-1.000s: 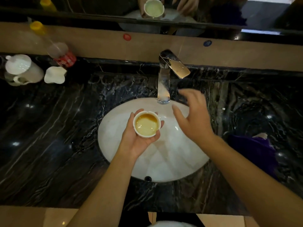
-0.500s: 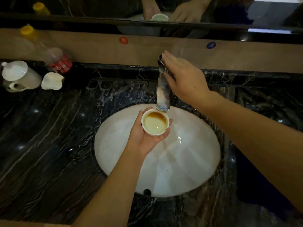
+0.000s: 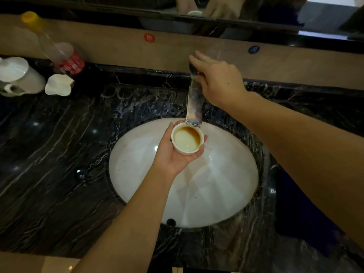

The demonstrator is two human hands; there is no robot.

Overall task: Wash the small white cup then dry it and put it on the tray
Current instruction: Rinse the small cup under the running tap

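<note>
My left hand cradles the small white cup from below, over the white oval sink basin. The cup holds a little brownish liquid and sits directly under the chrome faucet spout. I see no water stream. My right hand rests on top of the faucet handle, covering it. No tray is in view.
At the far left of the black marble counter stand a white teapot, a small white dish and a plastic bottle with a red label. A dark purple cloth lies right of the basin. A mirror runs along the back.
My right hand rose from above the basin to the faucet handle and now stays on it. My left hand carried the cup up under the spout.
</note>
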